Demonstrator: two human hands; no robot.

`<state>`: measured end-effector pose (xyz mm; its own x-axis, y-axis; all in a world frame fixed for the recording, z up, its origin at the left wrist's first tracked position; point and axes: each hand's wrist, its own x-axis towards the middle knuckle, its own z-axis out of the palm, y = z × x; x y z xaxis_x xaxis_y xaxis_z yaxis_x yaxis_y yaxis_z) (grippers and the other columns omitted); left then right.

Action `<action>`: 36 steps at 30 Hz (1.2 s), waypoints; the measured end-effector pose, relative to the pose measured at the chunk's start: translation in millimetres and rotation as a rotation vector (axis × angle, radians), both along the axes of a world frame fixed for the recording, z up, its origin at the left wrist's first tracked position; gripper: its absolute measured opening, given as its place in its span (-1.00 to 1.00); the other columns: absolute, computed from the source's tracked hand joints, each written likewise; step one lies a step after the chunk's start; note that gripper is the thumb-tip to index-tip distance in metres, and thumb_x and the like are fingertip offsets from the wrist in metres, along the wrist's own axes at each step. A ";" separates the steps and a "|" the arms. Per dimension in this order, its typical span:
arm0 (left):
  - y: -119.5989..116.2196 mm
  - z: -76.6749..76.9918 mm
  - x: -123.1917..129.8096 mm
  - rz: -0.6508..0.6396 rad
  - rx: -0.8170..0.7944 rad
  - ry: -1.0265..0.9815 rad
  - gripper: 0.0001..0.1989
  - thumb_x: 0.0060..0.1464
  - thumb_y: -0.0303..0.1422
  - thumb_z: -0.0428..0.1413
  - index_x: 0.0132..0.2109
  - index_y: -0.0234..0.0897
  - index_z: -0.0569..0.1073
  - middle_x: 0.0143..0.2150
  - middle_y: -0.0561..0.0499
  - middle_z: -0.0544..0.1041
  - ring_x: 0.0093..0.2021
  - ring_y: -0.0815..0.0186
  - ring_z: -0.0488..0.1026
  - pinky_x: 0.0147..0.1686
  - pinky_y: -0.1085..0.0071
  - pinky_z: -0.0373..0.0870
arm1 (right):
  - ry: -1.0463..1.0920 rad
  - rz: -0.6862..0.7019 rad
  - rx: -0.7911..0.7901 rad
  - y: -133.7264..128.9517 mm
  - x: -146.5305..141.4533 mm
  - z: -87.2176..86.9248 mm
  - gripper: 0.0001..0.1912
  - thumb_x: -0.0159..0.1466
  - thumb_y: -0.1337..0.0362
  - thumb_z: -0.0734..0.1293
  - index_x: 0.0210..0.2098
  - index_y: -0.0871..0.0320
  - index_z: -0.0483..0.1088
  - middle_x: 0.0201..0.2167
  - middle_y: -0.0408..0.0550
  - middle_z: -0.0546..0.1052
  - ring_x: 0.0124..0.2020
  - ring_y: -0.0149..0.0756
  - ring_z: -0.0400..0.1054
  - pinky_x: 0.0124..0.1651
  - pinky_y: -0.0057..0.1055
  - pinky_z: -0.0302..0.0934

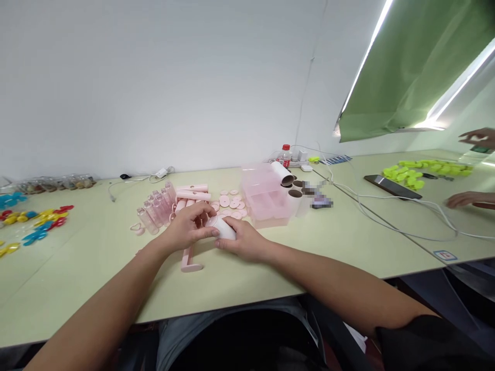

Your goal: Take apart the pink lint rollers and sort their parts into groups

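A short white cylinder [226, 229] is held between both hands above the front part of the table. My right hand [247, 240] wraps round its right end. At its left end, the curled fingers and thumb of my left hand [191, 226] grip it by the rim, where a pale pink edge shows; the fingers partly hide this end. Under my left wrist lies a pink T-shaped part [190, 263] with a rounded foot. Just behind my hands are flat pink discs [230, 202], pink tubes [193, 195] and a row of clear pink bottles [157, 206].
A pink divided box [266, 206] with its lid raised stands right of the discs, beside white cardboard tubes [280, 171]. A red-capped bottle [285, 156], cables and a phone [392, 186] lie farther right. Another person's hands [469, 199] work there among yellow-green pieces [404, 176]. Coloured pieces [38, 224] lie left.
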<state>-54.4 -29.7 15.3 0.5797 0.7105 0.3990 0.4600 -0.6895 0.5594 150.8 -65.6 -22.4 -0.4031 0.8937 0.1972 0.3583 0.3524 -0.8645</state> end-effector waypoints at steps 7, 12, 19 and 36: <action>-2.3 4.4 -0.4 -0.002 -0.059 -0.005 -0.60 -0.06 -0.05 0.28 -0.21 -0.24 0.42 -0.35 0.07 0.41 -0.38 0.37 0.35 -0.39 0.44 0.31 | -0.032 -0.008 0.017 -1.1 1.5 2.2 -0.62 0.15 0.15 0.43 -0.08 0.16 0.41 -0.21 -0.10 0.49 -0.25 -0.27 0.32 -0.20 -0.36 0.17; -3.2 5.1 -1.4 -0.018 -0.099 0.041 -0.61 -0.04 -0.09 0.28 -0.15 -0.22 0.42 -0.30 0.06 0.42 -0.36 0.37 0.35 -0.38 0.45 0.33 | -0.035 -0.006 0.017 -0.7 1.2 2.8 -0.61 0.15 0.14 0.42 -0.07 0.16 0.40 -0.21 -0.09 0.50 -0.25 -0.26 0.33 -0.21 -0.37 0.17; -4.5 8.0 -5.8 -0.006 -0.201 0.100 -0.57 -0.07 -0.08 0.30 -0.18 -0.22 0.38 -0.33 0.10 0.37 -0.38 0.38 0.30 -0.40 0.45 0.26 | -0.093 0.014 0.005 0.5 2.5 0.8 -0.59 0.15 0.10 0.43 -0.08 0.18 0.41 -0.21 -0.06 0.50 -0.23 -0.21 0.36 -0.23 -0.35 0.20; 1.1 0.5 7.7 0.069 -0.386 -0.233 -0.40 0.05 -0.13 0.21 0.20 -0.16 0.28 0.12 -0.16 0.39 -0.25 0.33 0.46 -0.37 0.41 0.40 | 0.754 0.034 -0.866 -1.4 -2.5 11.2 -0.78 0.40 0.15 0.18 -0.08 0.18 0.23 -0.46 -0.08 0.50 -0.55 -0.34 0.47 -0.54 -0.41 0.45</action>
<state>-46.7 -28.6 15.8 0.4522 0.8664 0.2117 0.3291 -0.3827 0.8633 148.2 -67.0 -11.3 -0.4701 0.8381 -0.2767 -0.3515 -0.4654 -0.8123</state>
